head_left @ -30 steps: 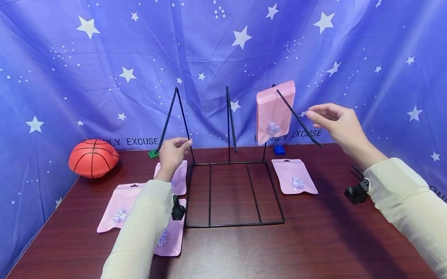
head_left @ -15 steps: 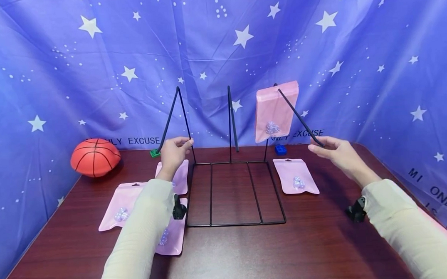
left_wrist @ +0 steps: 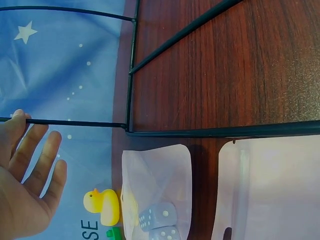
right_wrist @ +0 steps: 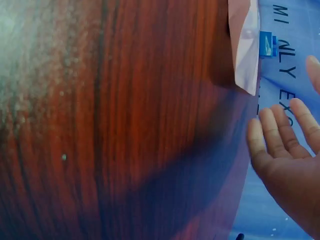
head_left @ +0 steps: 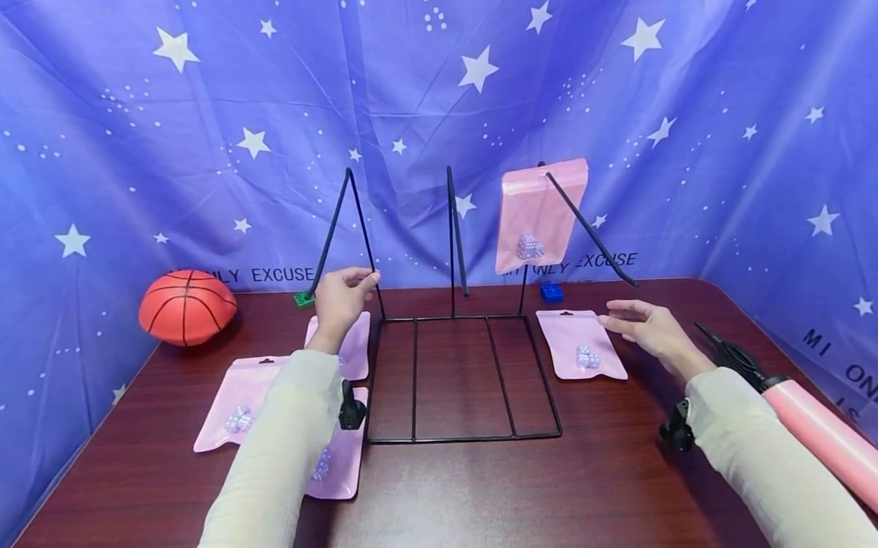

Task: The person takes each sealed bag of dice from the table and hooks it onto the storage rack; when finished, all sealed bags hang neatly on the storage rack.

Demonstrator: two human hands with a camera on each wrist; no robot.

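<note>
A black wire display rack [head_left: 464, 440] with three sloping arms stands mid-table. My left hand [head_left: 341, 307] pinches its left upright between thumb and finger; the other fingers are loosely spread in the left wrist view. A pink zip pouch with dice [head_left: 542, 208] hangs on the right arm of the rack. My right hand [head_left: 655, 330] holds nothing, its fingers extended beside the upper right edge of a pink pouch [head_left: 568, 334] lying right of the rack. Left of the rack lie three more pink pouches [head_left: 227, 394], two partly hidden by my left hand and sleeve.
A red toy basketball [head_left: 187, 308] sits at the back left. Behind the rack are a green block [head_left: 303, 299], a blue block [head_left: 552, 292] and a yellow rubber duck [left_wrist: 105, 205]. A pink cylinder with a black cord [head_left: 837, 453] lies at the right edge.
My right hand has come down from beside the rack's right arm to the lying pouch. The hanging pouch has swung slightly. My left hand keeps its hold on the upright.
</note>
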